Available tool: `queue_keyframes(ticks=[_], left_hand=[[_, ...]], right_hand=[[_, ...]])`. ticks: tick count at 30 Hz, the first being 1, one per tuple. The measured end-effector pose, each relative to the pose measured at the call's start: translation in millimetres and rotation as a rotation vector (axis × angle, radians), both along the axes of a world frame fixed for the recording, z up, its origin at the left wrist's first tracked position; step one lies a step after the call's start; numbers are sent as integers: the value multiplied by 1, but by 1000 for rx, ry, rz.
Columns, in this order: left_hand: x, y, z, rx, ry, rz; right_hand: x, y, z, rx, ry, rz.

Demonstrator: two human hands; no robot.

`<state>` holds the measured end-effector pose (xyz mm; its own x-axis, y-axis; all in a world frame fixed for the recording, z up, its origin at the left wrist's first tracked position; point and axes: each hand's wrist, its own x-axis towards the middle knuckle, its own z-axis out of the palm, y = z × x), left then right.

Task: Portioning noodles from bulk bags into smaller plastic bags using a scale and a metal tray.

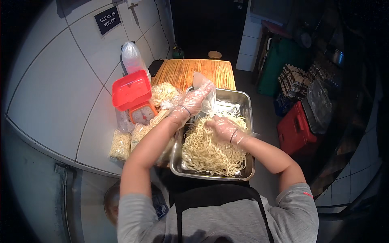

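A metal tray (250,117) holds a large heap of pale yellow noodles (209,152). My right hand (225,129), in a clear plastic glove, grips noodles at the heap's upper part, its fingertips blurred and partly sunk among them. Above the tray's far left corner, my left hand (193,101), gloved too, holds a clear plastic bag (209,103). The bag hangs over the tray beside the noodles. Whether anything is inside it, I cannot tell. Dark bands circle both gloved wrists.
Left of the tray are bagged noodles (120,145), another noodle bag (164,93) and an orange dial scale (142,114) bearing a red plastic basin (132,89). A wooden tabletop (194,68) extends behind. On the right stand a red cooler box (293,130) and stacked egg trays (293,80).
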<state>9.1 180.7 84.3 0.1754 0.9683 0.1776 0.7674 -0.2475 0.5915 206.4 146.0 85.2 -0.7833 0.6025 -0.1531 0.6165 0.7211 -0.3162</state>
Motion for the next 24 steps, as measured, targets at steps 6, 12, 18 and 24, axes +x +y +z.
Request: queue_keyframes(ticks=[6, 12, 18, 24], left_hand=[[10, -17, 38, -186, -271, 110], [7, -7, 33, -114, 65, 24], [13, -13, 54, -49, 361, -22], [-8, -1, 39, 190, 147, -68]], right_hand=[[18, 29, 78, -156, 567, -56], [19, 37, 210, -136, 1268, 201], [50, 36, 257, -215, 1251, 96], [20, 50, 101, -615, 845, -115]])
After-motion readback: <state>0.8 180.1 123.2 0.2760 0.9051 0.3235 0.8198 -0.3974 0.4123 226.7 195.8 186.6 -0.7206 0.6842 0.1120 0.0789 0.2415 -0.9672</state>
